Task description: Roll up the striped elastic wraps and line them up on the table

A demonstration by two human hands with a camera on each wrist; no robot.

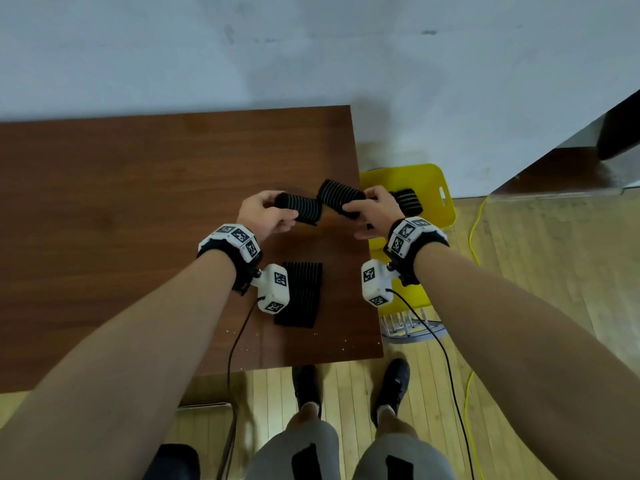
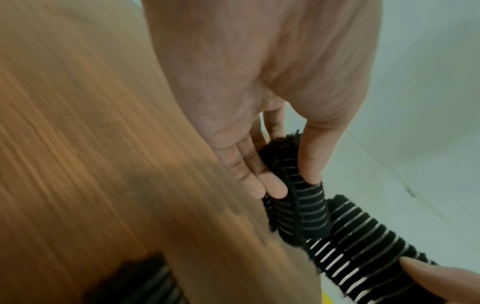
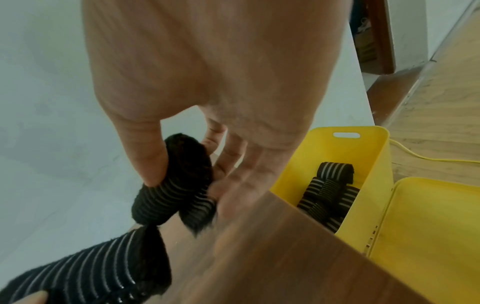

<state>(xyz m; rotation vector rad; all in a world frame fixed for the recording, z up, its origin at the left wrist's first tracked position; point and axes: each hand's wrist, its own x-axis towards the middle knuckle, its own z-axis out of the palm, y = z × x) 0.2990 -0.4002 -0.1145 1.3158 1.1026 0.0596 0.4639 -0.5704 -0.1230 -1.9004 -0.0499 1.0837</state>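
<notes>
Both hands hold one black wrap with thin white stripes point(image 1: 311, 204) in the air above the brown table point(image 1: 138, 202); it is twisted in the middle. My left hand point(image 1: 282, 211) pinches its left end point(image 2: 301, 209) between thumb and fingers. My right hand point(image 1: 356, 207) grips the other end point(image 3: 168, 201), which is bunched thick under the thumb. A second striped wrap point(image 1: 301, 292) lies flat and unrolled near the table's front right corner, below the hands. More striped wraps point(image 3: 327, 191) lie in a yellow bin point(image 3: 363, 164) beside the table.
The yellow bin point(image 1: 415, 178) stands on the floor just past the table's right edge, with another yellow piece point(image 3: 428, 226) in front of it. A yellow cable point(image 1: 474, 230) runs over the wooden floor. A pale wall backs the table.
</notes>
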